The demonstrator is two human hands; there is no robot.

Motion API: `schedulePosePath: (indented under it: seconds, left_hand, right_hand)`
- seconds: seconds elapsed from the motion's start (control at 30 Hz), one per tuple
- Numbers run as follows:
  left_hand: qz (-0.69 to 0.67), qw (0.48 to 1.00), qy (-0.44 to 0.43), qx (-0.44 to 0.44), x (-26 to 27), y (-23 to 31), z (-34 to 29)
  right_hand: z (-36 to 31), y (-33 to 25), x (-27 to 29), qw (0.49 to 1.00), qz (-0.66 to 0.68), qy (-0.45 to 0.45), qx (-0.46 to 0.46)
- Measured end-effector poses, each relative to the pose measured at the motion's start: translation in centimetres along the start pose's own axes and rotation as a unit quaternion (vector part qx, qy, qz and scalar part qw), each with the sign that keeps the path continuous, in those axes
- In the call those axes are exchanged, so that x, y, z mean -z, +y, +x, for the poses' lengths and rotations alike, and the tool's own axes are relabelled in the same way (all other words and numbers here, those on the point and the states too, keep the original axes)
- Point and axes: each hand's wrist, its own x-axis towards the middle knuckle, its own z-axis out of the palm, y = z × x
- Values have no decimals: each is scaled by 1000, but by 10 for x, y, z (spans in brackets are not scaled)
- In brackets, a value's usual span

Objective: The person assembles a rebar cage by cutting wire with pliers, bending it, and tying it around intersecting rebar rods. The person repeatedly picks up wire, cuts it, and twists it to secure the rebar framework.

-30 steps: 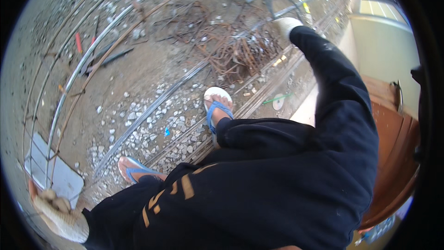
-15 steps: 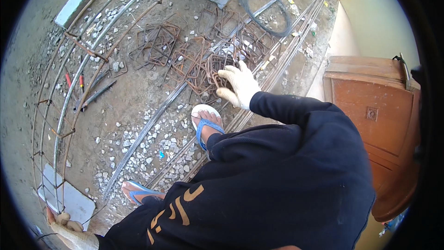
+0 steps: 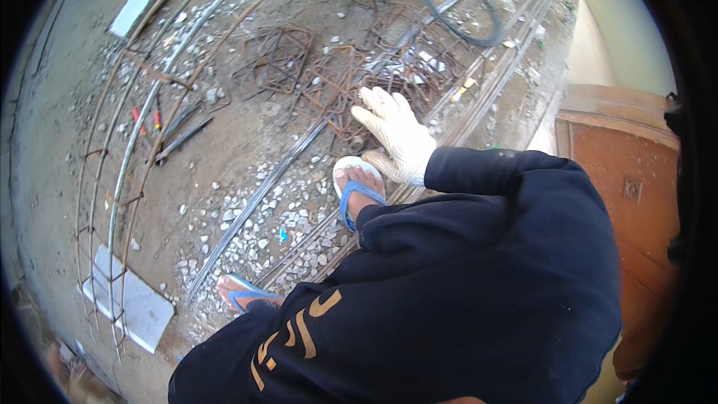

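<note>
My right hand (image 3: 396, 135), in a white knitted glove, hovers over the near edge of a heap of rusty bent-wire stirrups (image 3: 329, 78). Its fingers are stretched out with the thumb apart, and nothing shows in its grasp. At the dim lower left rim is a blurred tan shape (image 3: 86, 387) that may be my left hand; its fingers cannot be made out. Just above that shape ends a long rebar cage (image 3: 112, 209), tied from several bars with stirrups around them. A pale flat slab (image 3: 131, 303) lies under the cage's near end.
Red-handled pliers (image 3: 138, 118) and dark bar pieces (image 3: 183, 138) lie beside the cage. A wire coil (image 3: 493, 22), concrete blocks (image 3: 142, 4) and long thin rods (image 3: 479, 101) are farther off. Gravel (image 3: 254, 232) surrounds my sandalled feet. Brown wooden furniture (image 3: 621, 172) stands at right.
My view has shifted, so the ground appears farther right and up. My left hand has come away from the cage's near end. My right hand's fingers have straightened over the stirrups.
</note>
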Motion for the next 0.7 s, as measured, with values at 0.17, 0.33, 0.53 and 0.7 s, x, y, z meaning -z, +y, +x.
schedulePosePath:
  seconds: [0.17,0.33,0.53,0.7]
  left_hand:
    - [-144,913,-377,62,-107,47,-64]
    - [-557,620,-443,332,-213,62,-119]
    - [-483,662,-527,226,-241,76,-147]
    - [-484,681,-528,154,-248,91,-150]
  right_hand:
    - [40,-38,10,840,518,-126,-101]
    - [44,-61,2,711,637,-286,-82]
    - [36,-66,-8,686,650,-291,-148]
    - [38,-70,-19,691,646,-279,-164]
